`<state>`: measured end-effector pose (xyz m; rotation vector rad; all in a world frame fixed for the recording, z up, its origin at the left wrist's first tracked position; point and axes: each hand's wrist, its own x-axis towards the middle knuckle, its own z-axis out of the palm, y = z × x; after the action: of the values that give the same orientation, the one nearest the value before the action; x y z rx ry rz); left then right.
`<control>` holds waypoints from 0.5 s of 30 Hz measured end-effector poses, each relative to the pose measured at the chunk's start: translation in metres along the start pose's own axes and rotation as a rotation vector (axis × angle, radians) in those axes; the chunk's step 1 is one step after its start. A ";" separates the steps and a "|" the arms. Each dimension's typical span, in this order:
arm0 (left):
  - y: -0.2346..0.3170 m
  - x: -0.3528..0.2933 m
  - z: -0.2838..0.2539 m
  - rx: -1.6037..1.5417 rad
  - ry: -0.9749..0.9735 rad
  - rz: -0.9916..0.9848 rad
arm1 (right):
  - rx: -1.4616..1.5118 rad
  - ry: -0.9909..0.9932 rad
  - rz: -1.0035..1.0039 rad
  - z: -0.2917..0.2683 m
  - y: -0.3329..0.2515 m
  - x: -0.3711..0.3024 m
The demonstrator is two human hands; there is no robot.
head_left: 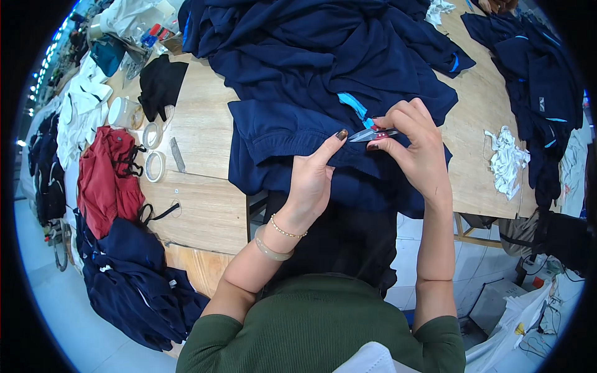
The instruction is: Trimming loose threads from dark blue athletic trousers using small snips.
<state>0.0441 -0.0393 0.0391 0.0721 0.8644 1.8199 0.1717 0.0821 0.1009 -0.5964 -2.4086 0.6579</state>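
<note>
A navy garment (pixel 273 133) with a gathered waistband lies across the near edge of the table. My left hand (pixel 314 171) grips this garment, thumb on top and the other fingers mostly hidden beneath the cloth. In my right hand (pixel 413 140) is a small pair of thread snips (pixel 373 133) with red on its handle, held between thumb and fingers. Its pointed blades face left, close to my left thumb tip. A light blue strip (pixel 353 105) shows on the cloth just beyond the snips. More navy garments (pixel 323 50) lie heaped behind.
Left on the wooden table (pixel 199 205) are tape rolls (pixel 155 166), a flat metal blade (pixel 177 154), a black cloth (pixel 160 84) and a red garment (pixel 109 180). To the right lie white scraps (pixel 507 161) and further navy clothes (pixel 528 81). Navy garments (pixel 134 280) hang off the left edge.
</note>
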 end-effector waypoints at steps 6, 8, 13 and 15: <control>0.003 -0.001 0.004 -0.015 -0.013 0.013 | -0.019 0.007 -0.011 -0.003 0.001 0.001; 0.003 0.000 0.004 -0.006 -0.002 0.020 | 0.008 0.007 0.008 -0.002 0.002 0.000; 0.002 0.000 0.001 -0.009 -0.010 -0.008 | -0.019 -0.006 0.002 -0.001 0.001 0.000; 0.003 -0.001 0.003 -0.005 -0.007 0.004 | -0.041 -0.004 0.004 -0.002 0.002 0.000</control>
<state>0.0435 -0.0389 0.0428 0.0771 0.8549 1.8248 0.1738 0.0846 0.1015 -0.6170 -2.4310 0.6128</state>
